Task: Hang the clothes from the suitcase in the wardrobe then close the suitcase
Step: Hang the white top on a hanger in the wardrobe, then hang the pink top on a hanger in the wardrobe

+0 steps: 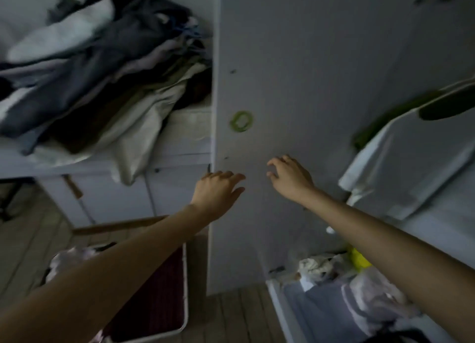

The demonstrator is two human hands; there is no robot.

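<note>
Both my arms reach forward toward the grey wardrobe panel (295, 85). My left hand (218, 192) is at the panel's left edge, fingers straight and spread, holding nothing. My right hand (289, 176) hovers in front of the panel with loosely curled fingers, also empty. A white T-shirt (401, 167) hangs on a green hanger (385, 119) at the right inside the wardrobe. A heap of dark and light clothes (102, 72) lies on a white shelf at the upper left. The suitcase is not in view.
A green ring sticker (241, 121) is on the panel. A white-framed basket (164, 291) with dark lining stands at the lower left on the wooden floor. A white bin (280, 314) with bags and cloth sits at the wardrobe's bottom right.
</note>
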